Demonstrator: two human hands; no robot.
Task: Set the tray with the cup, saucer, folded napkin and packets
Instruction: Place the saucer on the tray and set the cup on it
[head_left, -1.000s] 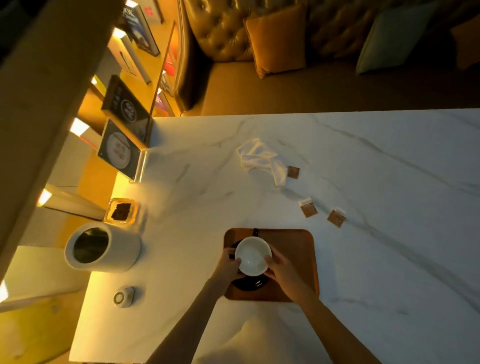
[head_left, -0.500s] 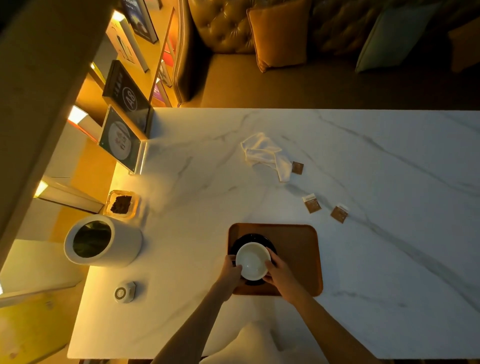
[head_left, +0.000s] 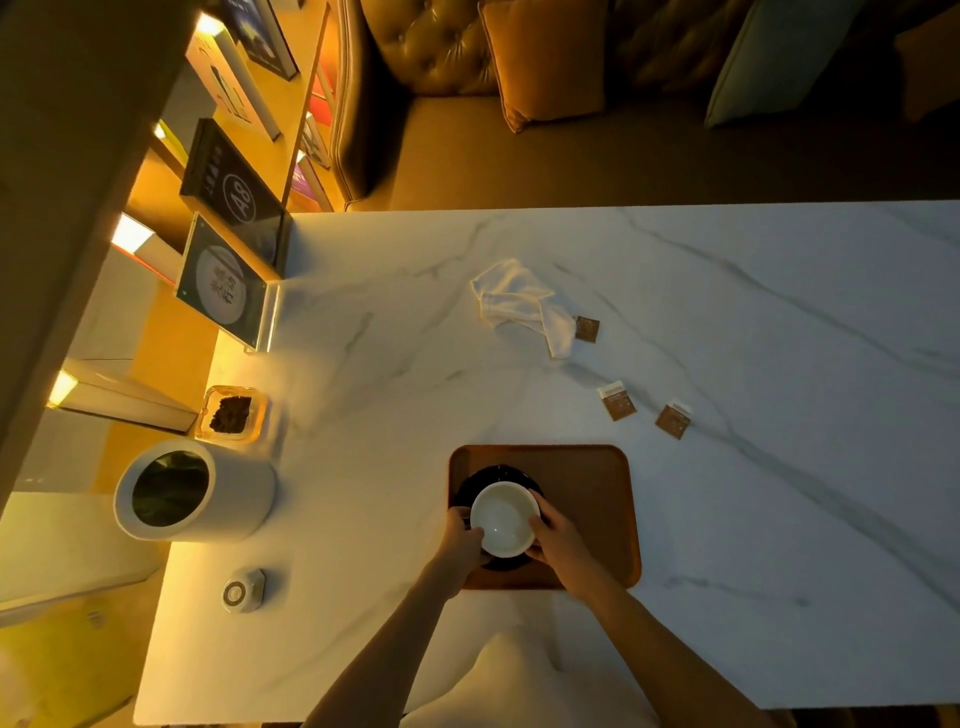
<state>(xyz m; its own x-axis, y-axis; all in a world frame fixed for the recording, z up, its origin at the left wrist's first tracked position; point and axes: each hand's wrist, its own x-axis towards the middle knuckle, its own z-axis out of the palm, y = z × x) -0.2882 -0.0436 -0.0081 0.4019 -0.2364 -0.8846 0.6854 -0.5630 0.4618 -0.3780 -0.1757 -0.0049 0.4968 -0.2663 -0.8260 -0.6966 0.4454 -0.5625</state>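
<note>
The big white table (head_left: 727, 519) holds a brown tray (head_left: 587, 499) near the person. On the left half of the tray sits a dark saucer (head_left: 498, 474), and the white cup (head_left: 504, 518) is on it. The left hand (head_left: 461, 540) and the right hand (head_left: 558, 540) are both wrapped around the cup, one on each side, so I think the cup is being set in place. Farther back, off the tray, lie the crumpled napkin (head_left: 519, 304) and three small brown packets (head_left: 617, 401). Next, I think, the hands let go, fold the napkin, and bring it over.
</note>
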